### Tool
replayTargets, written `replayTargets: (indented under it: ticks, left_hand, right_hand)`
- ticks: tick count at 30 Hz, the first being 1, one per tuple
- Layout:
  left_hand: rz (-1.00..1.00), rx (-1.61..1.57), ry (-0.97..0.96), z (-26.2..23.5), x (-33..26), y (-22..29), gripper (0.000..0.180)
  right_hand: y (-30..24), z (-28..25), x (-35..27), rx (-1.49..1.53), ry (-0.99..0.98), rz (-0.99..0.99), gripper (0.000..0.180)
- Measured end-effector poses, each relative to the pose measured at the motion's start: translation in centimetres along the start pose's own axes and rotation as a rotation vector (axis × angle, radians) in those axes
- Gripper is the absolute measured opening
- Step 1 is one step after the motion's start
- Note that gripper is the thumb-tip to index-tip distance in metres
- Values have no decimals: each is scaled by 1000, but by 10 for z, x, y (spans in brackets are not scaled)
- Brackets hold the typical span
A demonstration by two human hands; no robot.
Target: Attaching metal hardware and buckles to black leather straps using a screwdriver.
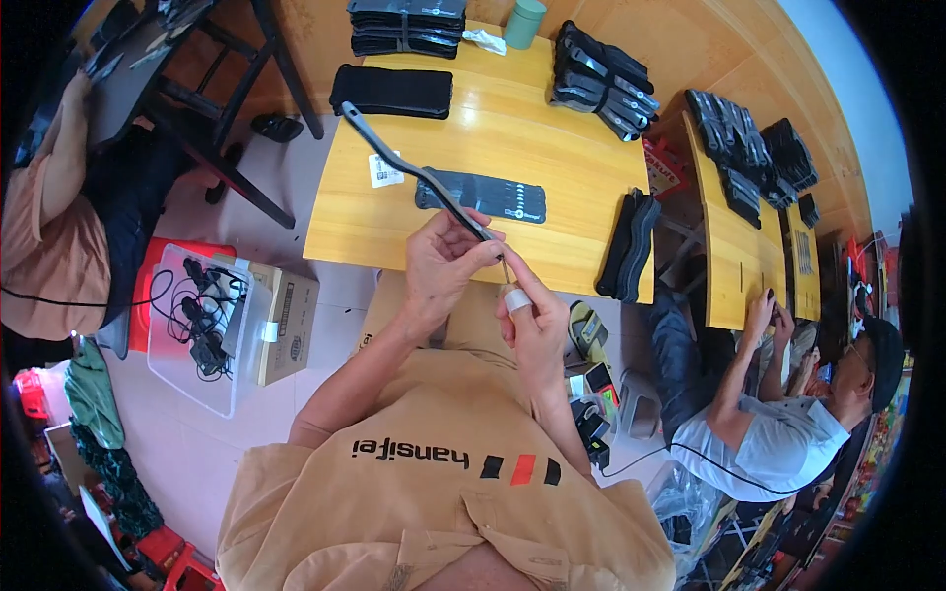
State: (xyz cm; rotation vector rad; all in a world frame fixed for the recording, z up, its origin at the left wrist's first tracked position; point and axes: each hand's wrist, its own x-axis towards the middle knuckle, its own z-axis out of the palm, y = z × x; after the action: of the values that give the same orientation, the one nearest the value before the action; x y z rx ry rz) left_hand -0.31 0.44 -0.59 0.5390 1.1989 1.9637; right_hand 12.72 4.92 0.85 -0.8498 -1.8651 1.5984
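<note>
Black curved strip (422,174) is held aslant over the wooden bench (355,219) in the head view. If the grip of the left hand (440,268) were loosened, the strip could be twisted aside and a finger pricked by the thin metal shaft (506,270) held in the right hand (539,335). Only 1 end, the near one, is pinched between closed left fingers; the far end juts free, up-left. Right fingers are curled round the shaft's partly hidden base.
</note>
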Motion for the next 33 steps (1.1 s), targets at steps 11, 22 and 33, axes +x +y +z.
replayTargets:
  ticks: [11,22,33]
  left_hand:
    - [160,-53,47,8,-3,-7,26]
    - [138,-16,37,16,0,-1,22]
    - [-2,-23,184,21,-1,-18,11]
  right_hand:
    - [2,5,3,-56,45,-10,46]
    - [16,4,10,-362,135,-317,53]
    - [26,21,12,-566,308,-421,64]
